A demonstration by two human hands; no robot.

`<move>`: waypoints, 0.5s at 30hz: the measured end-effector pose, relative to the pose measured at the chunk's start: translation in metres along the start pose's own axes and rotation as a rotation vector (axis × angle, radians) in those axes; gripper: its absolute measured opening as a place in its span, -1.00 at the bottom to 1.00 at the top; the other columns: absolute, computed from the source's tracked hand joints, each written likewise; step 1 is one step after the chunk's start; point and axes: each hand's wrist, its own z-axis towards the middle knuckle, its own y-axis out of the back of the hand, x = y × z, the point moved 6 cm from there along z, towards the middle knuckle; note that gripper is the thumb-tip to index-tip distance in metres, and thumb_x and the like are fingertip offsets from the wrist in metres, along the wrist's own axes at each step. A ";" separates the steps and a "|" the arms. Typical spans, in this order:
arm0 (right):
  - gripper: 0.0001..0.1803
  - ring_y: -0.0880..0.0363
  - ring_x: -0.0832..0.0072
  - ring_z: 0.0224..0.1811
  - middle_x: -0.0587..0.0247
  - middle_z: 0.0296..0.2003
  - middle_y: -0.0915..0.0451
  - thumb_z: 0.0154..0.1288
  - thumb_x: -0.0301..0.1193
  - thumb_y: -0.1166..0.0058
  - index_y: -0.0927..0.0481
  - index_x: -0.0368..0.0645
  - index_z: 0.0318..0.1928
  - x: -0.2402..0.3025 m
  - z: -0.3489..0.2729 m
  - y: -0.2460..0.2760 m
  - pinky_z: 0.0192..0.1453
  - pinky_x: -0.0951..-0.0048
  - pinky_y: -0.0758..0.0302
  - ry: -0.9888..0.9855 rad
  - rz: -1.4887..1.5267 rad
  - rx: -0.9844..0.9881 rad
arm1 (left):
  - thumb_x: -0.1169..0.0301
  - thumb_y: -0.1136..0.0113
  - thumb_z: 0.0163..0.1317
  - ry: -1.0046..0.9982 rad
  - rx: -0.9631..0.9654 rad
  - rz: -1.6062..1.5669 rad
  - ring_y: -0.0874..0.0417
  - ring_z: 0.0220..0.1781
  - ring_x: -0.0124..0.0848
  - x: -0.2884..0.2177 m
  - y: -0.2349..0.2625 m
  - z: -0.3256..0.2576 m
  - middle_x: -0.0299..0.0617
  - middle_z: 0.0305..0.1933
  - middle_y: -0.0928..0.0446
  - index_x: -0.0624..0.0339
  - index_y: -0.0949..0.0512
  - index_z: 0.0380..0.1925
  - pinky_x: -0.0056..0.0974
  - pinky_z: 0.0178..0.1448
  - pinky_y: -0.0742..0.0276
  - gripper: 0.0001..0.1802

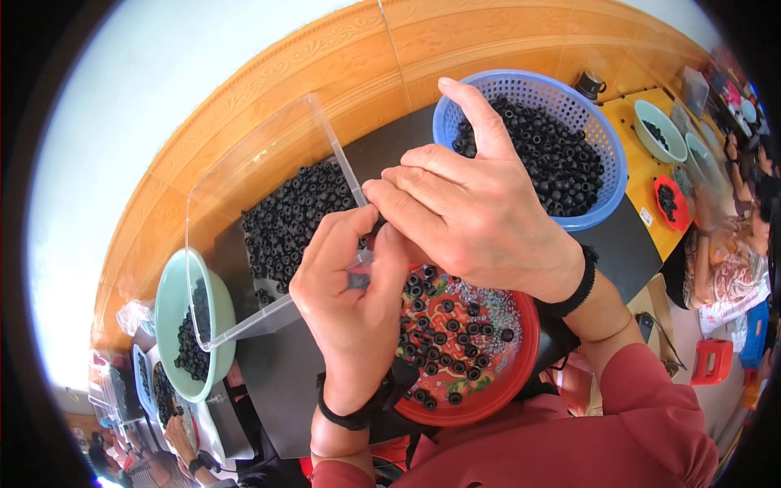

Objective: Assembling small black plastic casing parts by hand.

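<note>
My left hand (346, 297) and my right hand (488, 215) meet over the middle of the table. The thumb and fingers of my left hand pinch a small black piece (377, 227), mostly hidden by the fingers. Against it press the curled fingers of my right hand, whose index finger points up and away; what they hold, if anything, is hidden. Below the hands lies a red tray (530, 342) with a patterned bottom, scattered with black ring-shaped pieces (440, 338). Behind them stands a clear plastic box (329, 146), with many black pieces (297, 211) heaped inside.
A blue perforated basket (612, 179) full of black pieces stands at the far right. To the left is a pale green basin (175, 309) holding more. A yellow table (622, 122) carries a green bowl (663, 122) and a red dish (682, 213). Other people sit at both sides.
</note>
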 end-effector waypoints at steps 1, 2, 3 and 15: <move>-0.91 -0.45 0.48 -0.50 0.38 -0.65 -0.39 -0.09 -0.44 -0.13 -0.52 -0.17 -0.53 0.000 0.001 0.000 0.30 -0.27 -0.23 0.000 -0.003 -0.002 | 0.57 -0.22 0.16 0.125 0.060 -0.185 -0.56 -0.32 -0.55 0.009 0.000 -0.001 -0.24 -0.33 -0.60 0.32 -0.59 -0.27 -0.41 -0.18 -0.48 -0.87; -0.86 -0.48 0.49 -0.47 0.40 -0.60 -0.43 -0.06 -0.40 -0.17 -0.53 -0.16 -0.47 -0.001 0.000 0.001 0.30 -0.25 -0.23 -0.018 0.055 -0.054 | 0.54 -0.16 0.24 0.253 0.122 -0.371 -0.57 -0.26 -0.58 0.018 -0.004 -0.003 -0.26 -0.29 -0.62 0.35 -0.59 -0.22 -0.41 -0.10 -0.49 -0.86; -0.82 -0.52 0.50 -0.43 0.42 -0.56 -0.47 -0.04 -0.37 -0.22 -0.54 -0.14 -0.40 -0.003 0.000 0.003 0.29 -0.22 -0.23 -0.036 0.113 -0.107 | 0.54 -0.16 0.24 0.253 0.124 -0.373 -0.57 -0.26 -0.58 0.018 -0.004 -0.001 -0.26 -0.29 -0.62 0.35 -0.59 -0.22 -0.41 -0.10 -0.49 -0.86; -0.58 -0.61 0.43 -0.31 0.36 -0.32 -0.62 -0.04 -0.18 -0.32 -0.60 -0.18 -0.22 -0.010 -0.001 0.004 0.28 -0.16 -0.28 -0.049 0.223 -0.006 | 0.35 0.03 0.42 0.444 0.307 -0.914 -0.67 -0.21 -0.40 0.026 -0.017 -0.004 -0.07 -0.17 -0.62 0.42 -0.50 -0.02 -0.32 -0.01 -0.55 -0.67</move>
